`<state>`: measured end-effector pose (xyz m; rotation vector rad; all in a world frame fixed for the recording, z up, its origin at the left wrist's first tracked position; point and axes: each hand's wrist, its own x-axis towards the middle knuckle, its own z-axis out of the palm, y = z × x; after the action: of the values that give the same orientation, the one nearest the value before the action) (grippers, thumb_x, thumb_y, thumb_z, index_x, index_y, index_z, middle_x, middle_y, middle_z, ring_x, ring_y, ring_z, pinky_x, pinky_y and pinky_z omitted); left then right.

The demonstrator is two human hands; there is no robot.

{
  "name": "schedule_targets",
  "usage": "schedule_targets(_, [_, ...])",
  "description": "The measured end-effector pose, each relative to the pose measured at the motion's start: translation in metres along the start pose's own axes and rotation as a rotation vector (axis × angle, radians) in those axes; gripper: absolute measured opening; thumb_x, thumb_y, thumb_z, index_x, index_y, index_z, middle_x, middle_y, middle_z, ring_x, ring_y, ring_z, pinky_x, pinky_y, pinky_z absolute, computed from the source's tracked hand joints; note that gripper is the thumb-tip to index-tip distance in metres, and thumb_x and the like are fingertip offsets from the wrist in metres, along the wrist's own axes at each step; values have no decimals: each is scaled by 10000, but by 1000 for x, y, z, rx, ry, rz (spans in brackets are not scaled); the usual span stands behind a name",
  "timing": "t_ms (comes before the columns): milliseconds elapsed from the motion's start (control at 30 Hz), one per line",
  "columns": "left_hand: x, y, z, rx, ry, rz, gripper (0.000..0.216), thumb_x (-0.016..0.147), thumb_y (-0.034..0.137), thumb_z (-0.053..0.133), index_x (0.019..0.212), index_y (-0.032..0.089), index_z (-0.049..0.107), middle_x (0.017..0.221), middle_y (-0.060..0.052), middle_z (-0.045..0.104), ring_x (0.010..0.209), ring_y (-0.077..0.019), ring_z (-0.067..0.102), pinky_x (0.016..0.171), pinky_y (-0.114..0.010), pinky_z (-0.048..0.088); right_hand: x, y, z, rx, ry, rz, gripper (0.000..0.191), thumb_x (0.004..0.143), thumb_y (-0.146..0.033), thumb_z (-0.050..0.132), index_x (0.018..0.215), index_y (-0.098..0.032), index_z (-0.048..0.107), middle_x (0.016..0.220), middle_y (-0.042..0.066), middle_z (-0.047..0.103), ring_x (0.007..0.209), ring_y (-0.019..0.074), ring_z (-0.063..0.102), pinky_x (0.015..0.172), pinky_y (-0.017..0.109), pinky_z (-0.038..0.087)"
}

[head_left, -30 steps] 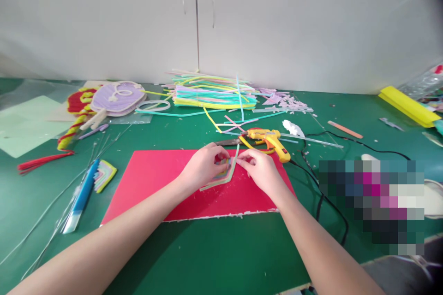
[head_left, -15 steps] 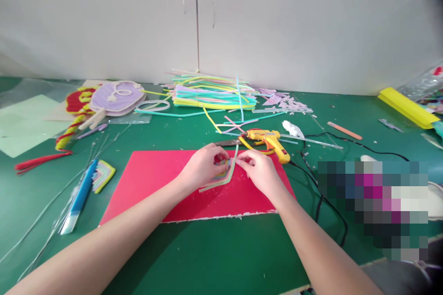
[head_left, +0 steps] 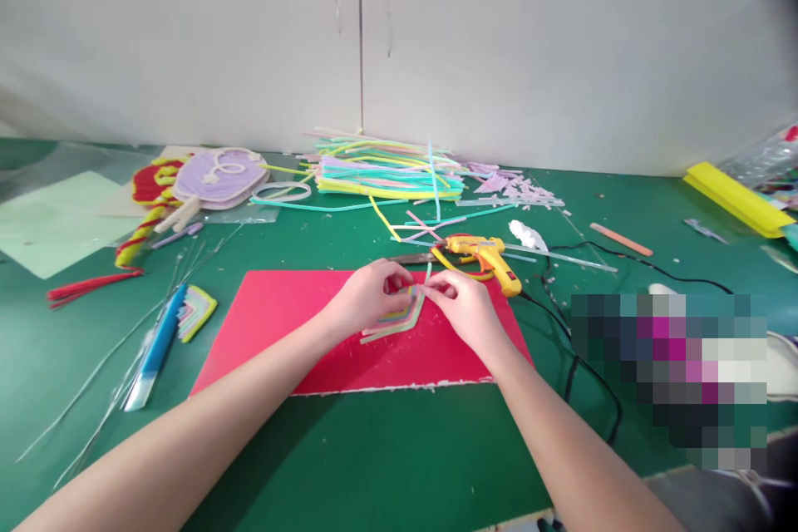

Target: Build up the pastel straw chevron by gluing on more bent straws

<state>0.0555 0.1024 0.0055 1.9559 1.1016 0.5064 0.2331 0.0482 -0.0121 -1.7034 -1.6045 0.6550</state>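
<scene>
Over a red board (head_left: 274,307), my left hand (head_left: 372,295) is closed on a small layered piece of bent pastel pipe cleaners (head_left: 399,321), partly hidden by the fingers. A pale green pipe cleaner (head_left: 416,314) runs along the piece's outer edge and bends upward, its free tip standing above the fingers. My right hand (head_left: 458,299) pinches this green strip near its upper part, fingertips close to the left ones. A yellow glue gun (head_left: 483,253) lies just beyond my right hand, beside scissors (head_left: 416,258) whose blades show.
Behind lie a bundle of pipe cleaners (head_left: 386,174) and lilac scraps (head_left: 520,187). At left are a purple fan-shaped piece (head_left: 218,179), a blue pen-like tool (head_left: 160,345), thin wires and a similar layered piece (head_left: 198,312). A black cord (head_left: 598,386) crosses the right side.
The green pipe cleaner's upright part now sits closer against the layered piece. Both hands stay nearly in place; the whole view has shifted slightly.
</scene>
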Motion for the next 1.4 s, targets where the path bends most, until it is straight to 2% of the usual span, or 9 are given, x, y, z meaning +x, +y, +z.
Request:
schedule_targets(100, [-8,-2,-15,-83,3,-41,227,772,265,578,980,187,623,881,-19,654,742,-141,583,669,-255,461,0,0,-1,10,-5,5,107,795,-341,615,788,-242,656,800,11,693,657,173,599,647,290,472])
schedule_targets(167, [-20,-5,-25,-1,63,-6,146,795,284,576,896,206,647,928,-17,659,801,-151,583,723,-268,451,0,-1,-1,14,-8,9,117,796,-347,614,791,-238,657,798,11,692,638,166,589,634,283,464])
schedule_targets(233, [-38,-8,-32,68,82,3,116,811,290,570,852,218,652,911,-10,656,790,-153,579,710,-268,443,-1,-2,-2,11,-11,16,139,798,-361,611,795,-231,657,783,13,686,610,159,573,604,275,450])
schedule_targets(367, [-75,-12,-33,103,118,-40,125,842,300,542,860,222,638,915,-10,638,780,-152,584,707,-267,455,-3,-4,-3,-5,-13,38,160,804,-373,602,796,-223,658,742,15,673,601,159,565,581,265,432])
schedule_targets(500, [-94,-12,-27,149,137,-22,127,829,319,570,884,227,638,951,-21,624,885,-180,588,797,-292,457,-3,-6,-4,2,-13,59,149,799,-362,606,798,-224,664,753,14,674,610,158,567,594,264,435])
schedule_targets(700, [-95,-13,-19,215,154,18,164,830,371,583,913,244,645,962,-25,612,900,-195,572,802,-316,461,-3,-6,-3,5,-17,47,149,796,-361,606,778,-223,658,740,3,669,598,148,562,595,256,435])
schedule_targets(1267, [-92,-22,-14,272,181,116,137,874,292,535,896,230,655,912,-20,614,844,-177,571,770,-302,458,-1,-2,-3,47,-2,34,148,806,-341,590,807,-213,664,747,22,680,616,165,584,624,288,467])
schedule_targets(1400, [-92,-22,-15,262,177,119,134,878,281,533,892,231,656,916,-18,613,853,-174,574,772,-295,461,0,-2,-4,69,22,-56,118,807,-301,592,824,-217,673,831,31,684,669,167,595,662,294,483])
